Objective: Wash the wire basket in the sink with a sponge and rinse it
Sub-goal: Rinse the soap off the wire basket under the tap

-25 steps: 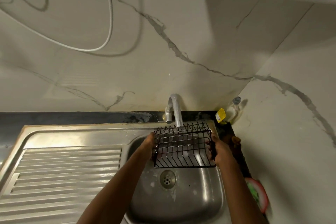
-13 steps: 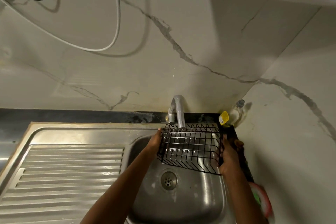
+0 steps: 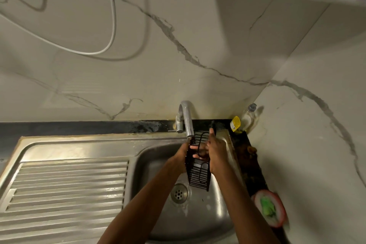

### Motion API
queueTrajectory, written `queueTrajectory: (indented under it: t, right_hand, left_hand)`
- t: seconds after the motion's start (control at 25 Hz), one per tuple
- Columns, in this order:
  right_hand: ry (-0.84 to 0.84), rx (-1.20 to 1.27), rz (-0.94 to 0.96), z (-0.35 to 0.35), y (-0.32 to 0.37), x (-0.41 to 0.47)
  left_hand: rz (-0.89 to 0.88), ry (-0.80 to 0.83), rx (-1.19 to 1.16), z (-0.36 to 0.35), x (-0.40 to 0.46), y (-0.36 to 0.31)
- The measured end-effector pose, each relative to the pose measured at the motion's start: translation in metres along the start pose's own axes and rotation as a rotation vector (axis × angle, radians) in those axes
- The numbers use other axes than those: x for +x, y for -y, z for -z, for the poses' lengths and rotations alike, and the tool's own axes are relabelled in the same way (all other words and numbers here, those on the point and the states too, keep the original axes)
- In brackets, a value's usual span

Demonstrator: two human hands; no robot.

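The wire basket [image 3: 198, 166] is held on end over the sink [image 3: 200, 222], its top just under the tap [image 3: 187, 123], most likely so that water can run down through the wires and fall toward the drain [image 3: 179, 192]. The left hand [image 3: 183, 154] grips one side, fingers curled through the wires, while the right hand [image 3: 214, 151] lies against the other side with its fingers straight and pressed together, steadying it. The green sponge [image 3: 267, 207] sits in a dish on the table at the right, so this looks like rinsing; running water cannot be made out.
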State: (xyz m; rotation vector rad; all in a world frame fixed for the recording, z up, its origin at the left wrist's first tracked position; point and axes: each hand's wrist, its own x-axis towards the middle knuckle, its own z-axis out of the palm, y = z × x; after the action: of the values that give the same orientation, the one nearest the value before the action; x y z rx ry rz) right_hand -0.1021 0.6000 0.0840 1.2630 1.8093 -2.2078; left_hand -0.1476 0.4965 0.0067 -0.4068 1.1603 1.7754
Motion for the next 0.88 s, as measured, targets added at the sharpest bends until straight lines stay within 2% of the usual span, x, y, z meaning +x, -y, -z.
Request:
queueTrajectory:
  t: [0.04, 0.2, 0.32, 0.44, 0.68, 0.76, 0.88]
  right_hand:
    - [0.001, -0.012, 0.000, -0.004, 0.000, 0.001]
    - [-0.037, 0.036, -0.062, -0.006, -0.007, 0.004]
    - [-0.025, 0.032, -0.068, -0.011, -0.022, 0.000]
    - [-0.021, 0.029, -0.015, -0.011, -0.013, -0.011]
    - [-0.055, 0.180, 0.021, 0.014, 0.018, -0.010]
    - [-0.050, 0.201, -0.007, 0.013, 0.016, -0.005]
    - [-0.056, 0.165, -0.021, 0.007, 0.004, 0.003]
  left_hand:
    - [-0.049, 0.030, -0.032, 0.005, 0.003, -0.004]
    - [-0.138, -0.102, 0.125, 0.002, -0.023, -0.017]
    - [-0.131, -0.166, 0.250, 0.022, -0.005, -0.003]
    - [-0.050, -0.167, 0.206, 0.054, 0.049, 0.021]
    - [-0.075, -0.120, 0.297, -0.001, 0.022, -0.020]
    - [-0.075, -0.043, 0.265, -0.011, 0.017, -0.027]
    - [-0.182, 0.027, 0.295, -0.020, -0.003, -0.036]
